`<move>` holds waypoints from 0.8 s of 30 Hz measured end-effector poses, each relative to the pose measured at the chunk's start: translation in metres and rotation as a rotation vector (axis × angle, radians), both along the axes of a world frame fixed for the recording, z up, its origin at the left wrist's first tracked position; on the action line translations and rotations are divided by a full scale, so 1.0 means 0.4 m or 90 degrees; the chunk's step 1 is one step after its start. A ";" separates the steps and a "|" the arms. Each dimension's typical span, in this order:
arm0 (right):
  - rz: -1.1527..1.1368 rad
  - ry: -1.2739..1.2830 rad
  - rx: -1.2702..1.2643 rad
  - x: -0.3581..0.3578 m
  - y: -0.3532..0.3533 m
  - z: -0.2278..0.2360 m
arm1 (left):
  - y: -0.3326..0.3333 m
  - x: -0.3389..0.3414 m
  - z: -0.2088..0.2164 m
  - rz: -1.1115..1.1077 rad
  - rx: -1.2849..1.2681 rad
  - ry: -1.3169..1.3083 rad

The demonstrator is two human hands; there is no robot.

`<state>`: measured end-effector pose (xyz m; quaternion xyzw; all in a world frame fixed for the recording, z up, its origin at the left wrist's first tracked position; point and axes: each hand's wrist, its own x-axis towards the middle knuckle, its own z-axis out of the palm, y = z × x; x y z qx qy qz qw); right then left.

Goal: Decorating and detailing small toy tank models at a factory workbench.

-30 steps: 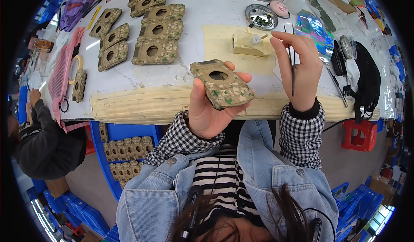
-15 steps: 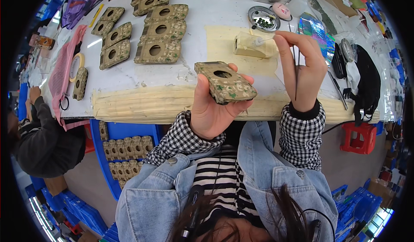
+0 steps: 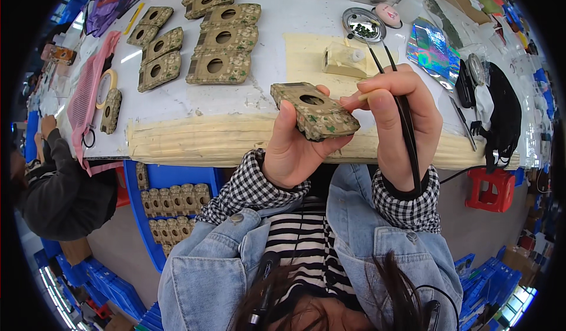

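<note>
My left hand [image 3: 295, 148] is closed round a camouflage-painted model tank hull [image 3: 339, 121] with a round hole in its top, held tilted above the table's front edge. Close to the hull's right side, my right hand [image 3: 407, 118] pinches a thin pale stick [image 3: 364, 96] between thumb and forefinger. Black tweezers [image 3: 405, 124] also lie in that hand, their tips pointing away from me. Beyond the hands stands a yellowish block [image 3: 342, 61] with a small whitish nozzle-like top. A round dish [image 3: 364, 21] behind it holds small dark green pieces.
More camouflage hulls [image 3: 221, 65] stand in groups on the left of the table. A blue tray [image 3: 141, 213] below the table edge holds several more. A tape roll [image 3: 106, 89], a pink mesh cloth [image 3: 88, 95], a shiny holographic sheet [image 3: 433, 51] and a black cloth [image 3: 504, 107] lie around. Another person sits at left.
My right hand has come from beside the yellowish block toward me and left, to the hull. The tweezers' tips now point away from me. The left hand has barely shifted.
</note>
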<state>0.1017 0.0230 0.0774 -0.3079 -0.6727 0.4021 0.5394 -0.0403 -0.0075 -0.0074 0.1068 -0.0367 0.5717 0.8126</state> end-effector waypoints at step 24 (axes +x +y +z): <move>-0.019 0.012 -0.012 -0.006 0.003 -0.011 | 0.000 -0.001 -0.005 -0.013 -0.007 -0.028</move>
